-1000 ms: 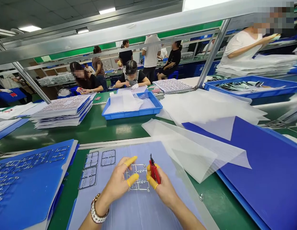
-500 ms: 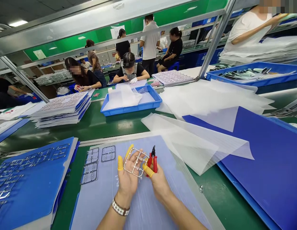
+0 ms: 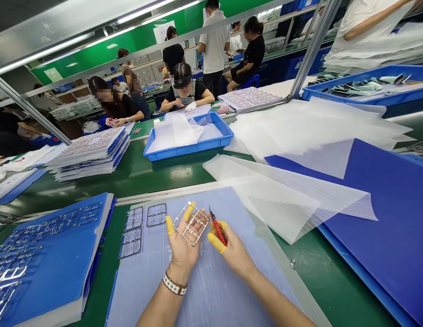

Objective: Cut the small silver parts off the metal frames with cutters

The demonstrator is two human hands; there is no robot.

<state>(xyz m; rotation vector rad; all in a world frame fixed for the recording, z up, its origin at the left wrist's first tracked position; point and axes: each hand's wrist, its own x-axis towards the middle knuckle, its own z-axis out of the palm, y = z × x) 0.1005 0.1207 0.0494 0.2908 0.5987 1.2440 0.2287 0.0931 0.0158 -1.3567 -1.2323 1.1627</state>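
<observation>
Palm up, my left hand (image 3: 182, 254) holds a shiny silver sprue frame (image 3: 191, 224) with small parts on its inner bars; the frame lies across the palm and fingers. Red-handled nippers (image 3: 217, 230) are in my right hand (image 3: 234, 249), their dark tips pointing up beside the frame's right corner, apart from it as far as I can see. Yellow finger cots cover several fingertips on both hands. Beneath lies a translucent bluish sheet (image 3: 211, 290). On its upper left rest three similar sprue frames (image 3: 156, 215).
A blue board stack (image 3: 61, 268) with more sprue frames stands at left. Translucent sheets (image 3: 286, 195) and a dark blue board (image 3: 395, 218) lie at right. Beyond are a blue tray (image 3: 189, 153), a layered stack (image 3: 92, 152) and several people working. A metal rail (image 3: 310, 50) crosses above.
The nippers have turned, their tips now leaning left, and the right hand has drawn slightly away from the frame. The frame lies flatter on the left palm. The camera view has shifted slightly.
</observation>
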